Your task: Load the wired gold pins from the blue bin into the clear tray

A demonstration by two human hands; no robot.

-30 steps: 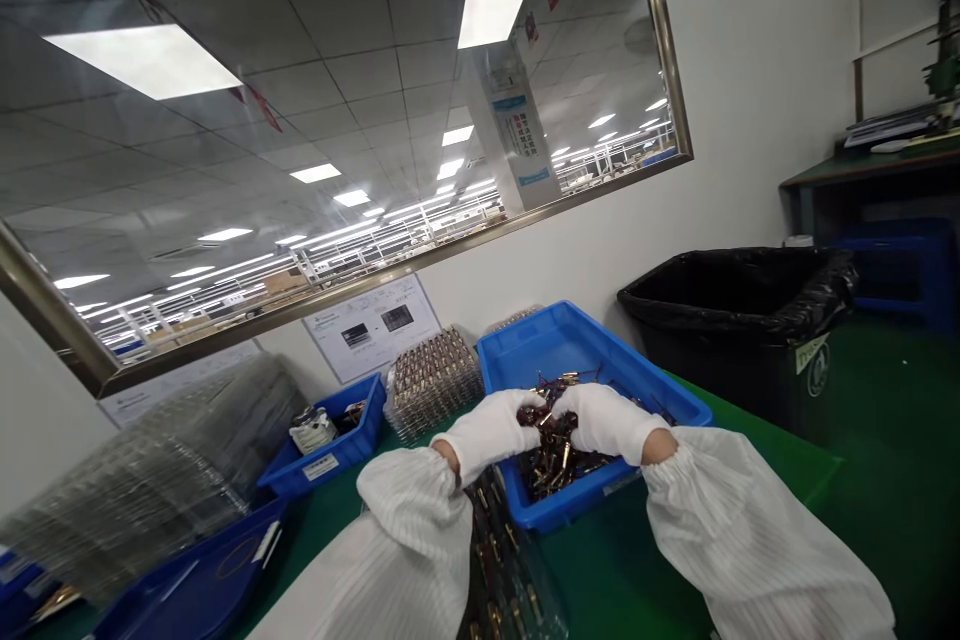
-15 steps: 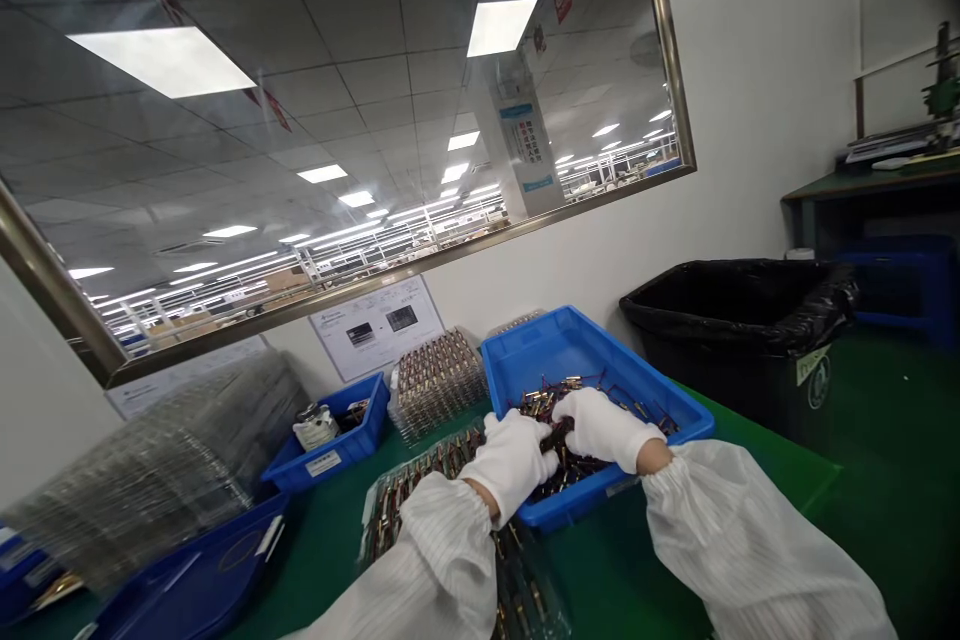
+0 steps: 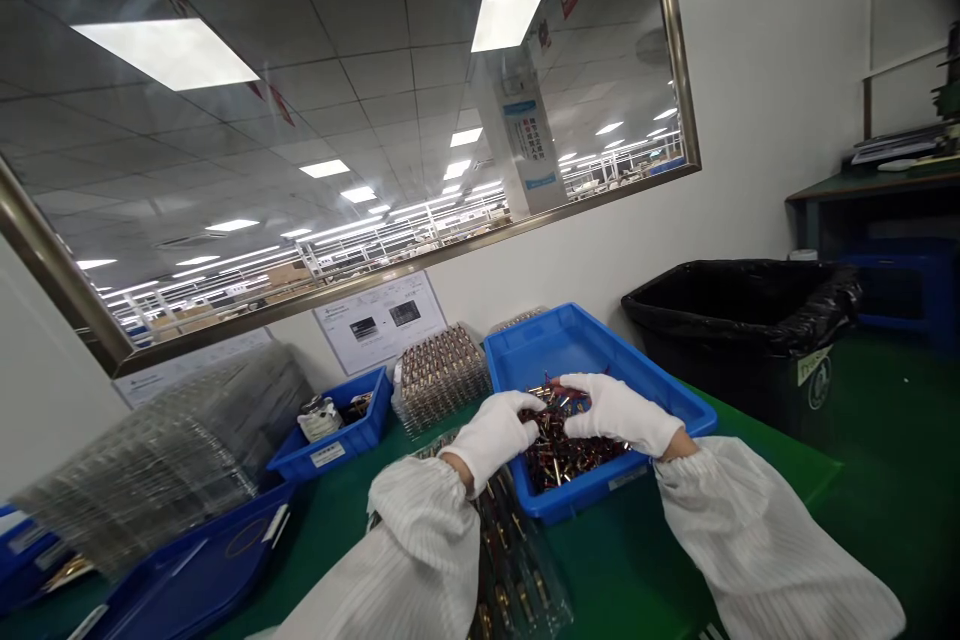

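My left hand, in a white glove, is at the left side of a blue bin with its fingers curved and apart. Opposite it, my gloved right hand reaches in from the right, thumb and fingers spread over the pile. Between them lies a heap of small brass-tipped parts with dark red wires. Both sets of fingertips are close to or touching these parts. Under my left forearm is a clear plastic tray with rows of similar parts, partly hidden by the sleeve.
Behind stands a stack of filled trays. A small blue bin holds a white container. Stacked clear trays and a dark blue tray are at left. A black-lined trash bin stands at right. A framed window is above.
My hands have moved apart over the pile; earlier they were closer together, deep among the parts. My fingers have spread, and more of the heap shows between them.
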